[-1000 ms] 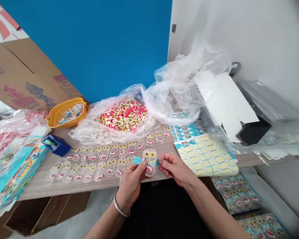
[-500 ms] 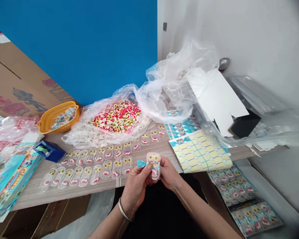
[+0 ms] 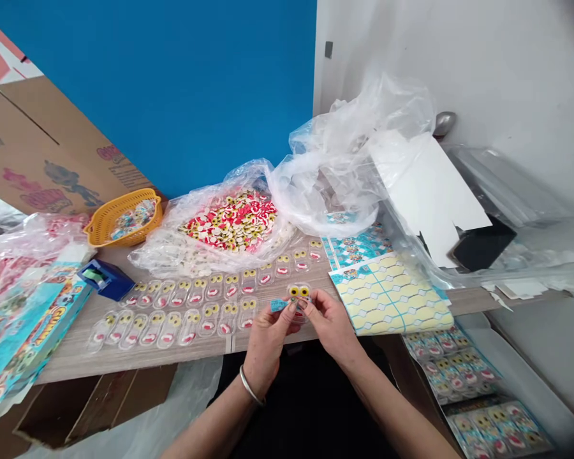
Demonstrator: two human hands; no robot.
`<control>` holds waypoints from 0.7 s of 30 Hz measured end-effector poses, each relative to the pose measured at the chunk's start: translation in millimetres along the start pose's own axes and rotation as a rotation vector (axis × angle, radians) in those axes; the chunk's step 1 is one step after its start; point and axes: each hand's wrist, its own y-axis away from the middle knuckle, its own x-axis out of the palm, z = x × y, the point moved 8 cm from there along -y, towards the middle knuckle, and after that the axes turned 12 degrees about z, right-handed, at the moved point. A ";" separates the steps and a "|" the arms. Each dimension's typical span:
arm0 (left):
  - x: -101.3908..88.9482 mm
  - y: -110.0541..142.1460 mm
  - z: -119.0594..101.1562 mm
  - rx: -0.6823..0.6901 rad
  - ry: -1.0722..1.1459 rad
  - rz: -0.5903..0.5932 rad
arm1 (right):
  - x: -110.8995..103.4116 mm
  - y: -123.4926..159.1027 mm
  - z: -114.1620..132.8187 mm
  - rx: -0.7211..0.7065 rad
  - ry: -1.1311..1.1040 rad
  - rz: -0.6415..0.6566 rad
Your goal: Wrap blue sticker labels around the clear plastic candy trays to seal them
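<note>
clear pack (image 3: 299, 291) partly hidden behind fingers (image 3: 284, 320), cardboard box (image 3: 23, 143) cut off at left

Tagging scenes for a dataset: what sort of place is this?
Likely a hand-packing workspace: rows of clear packs on the table, an open plastic bag of loose pieces, and printed sheets alongside.

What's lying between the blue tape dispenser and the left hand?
Two rows of clear packs with yellow and red-and-white pieces inside lie between the blue tape dispenser and the left hand, seen in the head view.
</note>
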 end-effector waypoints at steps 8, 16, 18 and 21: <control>-17.3 -4.4 -13.4 0.081 0.080 0.038 | -6.8 4.7 -3.6 0.050 -0.137 0.104; 15.5 -6.7 8.4 -0.118 0.414 0.262 | 13.2 4.4 0.2 0.039 -0.275 0.166; 17.7 -8.0 9.9 -0.127 0.446 0.278 | 13.2 3.6 0.2 0.041 -0.234 0.136; 12.5 -10.1 8.2 -0.099 0.458 0.236 | 13.1 2.5 -0.7 0.035 -0.135 0.100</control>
